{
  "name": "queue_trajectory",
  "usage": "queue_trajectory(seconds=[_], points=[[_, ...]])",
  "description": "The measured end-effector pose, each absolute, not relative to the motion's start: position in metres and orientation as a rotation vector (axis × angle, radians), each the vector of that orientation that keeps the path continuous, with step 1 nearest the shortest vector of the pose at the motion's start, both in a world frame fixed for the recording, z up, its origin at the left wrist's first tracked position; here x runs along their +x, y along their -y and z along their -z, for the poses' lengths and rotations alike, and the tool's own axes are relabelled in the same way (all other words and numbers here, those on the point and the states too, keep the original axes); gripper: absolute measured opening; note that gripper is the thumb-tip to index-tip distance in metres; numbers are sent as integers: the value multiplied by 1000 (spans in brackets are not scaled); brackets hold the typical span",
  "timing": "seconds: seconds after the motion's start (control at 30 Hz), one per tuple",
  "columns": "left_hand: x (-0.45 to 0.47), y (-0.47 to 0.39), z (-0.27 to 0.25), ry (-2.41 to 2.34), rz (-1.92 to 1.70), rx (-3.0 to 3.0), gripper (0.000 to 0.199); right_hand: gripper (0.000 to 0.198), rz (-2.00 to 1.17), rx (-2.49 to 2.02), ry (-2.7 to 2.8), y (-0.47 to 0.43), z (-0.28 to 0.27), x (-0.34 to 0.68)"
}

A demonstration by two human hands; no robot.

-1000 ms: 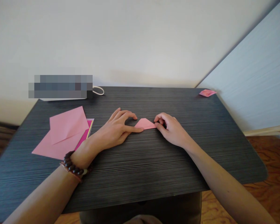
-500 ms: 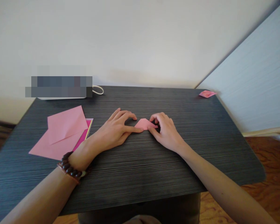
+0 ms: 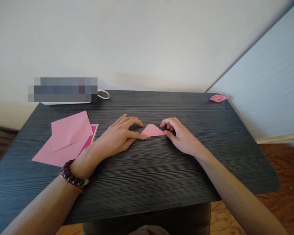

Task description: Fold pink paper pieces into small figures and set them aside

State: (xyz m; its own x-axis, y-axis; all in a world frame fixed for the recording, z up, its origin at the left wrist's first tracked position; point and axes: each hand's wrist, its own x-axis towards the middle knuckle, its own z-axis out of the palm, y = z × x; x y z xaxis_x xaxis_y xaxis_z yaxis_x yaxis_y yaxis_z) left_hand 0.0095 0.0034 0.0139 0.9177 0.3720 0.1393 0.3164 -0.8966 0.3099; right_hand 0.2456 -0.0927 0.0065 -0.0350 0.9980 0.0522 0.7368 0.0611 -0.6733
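A small folded piece of pink paper (image 3: 153, 131) lies flat on the dark table, a low shape with a blunt top and a pointed right corner. The thumb of my left hand (image 3: 119, 134) presses on its left corner, while the index finger curves above, off the paper. My right hand (image 3: 180, 135) has its thumb at the right tip; its index finger is raised apart from the thumb, with the other fingers curled behind. Dark beads circle my left wrist.
Pink paper sheets (image 3: 71, 130) lie overlapping at the left, over a magenta sheet (image 3: 88, 142). A pink folded paper piece (image 3: 219, 98) sits at the far right corner. At the back left stands a blurred-out object (image 3: 63, 93) with a white cord loop (image 3: 104, 94). A wall borders the table's back.
My right hand has slid right along the paper to its tip, and its thumb and index finger have parted. The right corner now lies flat in view. My left hand stays nearly in place.
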Motion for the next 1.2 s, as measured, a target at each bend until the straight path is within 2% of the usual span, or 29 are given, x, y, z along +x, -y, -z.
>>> queue_trajectory(seconds=[0.37,0.5,0.63,0.77,0.93,1.2], points=[[5,-11,-10,-496,-296,2645,35,23,-749,-1672,1707,94,-3,250],[8,-8,-11,-508,-337,2630,35,13,-594,-1750,1629,95,-2,237],[18,-1,-13,-584,-392,2615,22,22,-336,-1824,1778,96,-1,223],[30,6,-11,-707,-451,2600,13,18,-238,-1885,1865,95,0,217],[40,10,-4,-920,-534,2568,13,18,-233,-1902,1869,94,0,217],[33,3,-6,-867,-441,2526,12,15,-415,-1846,1855,94,-4,225]])
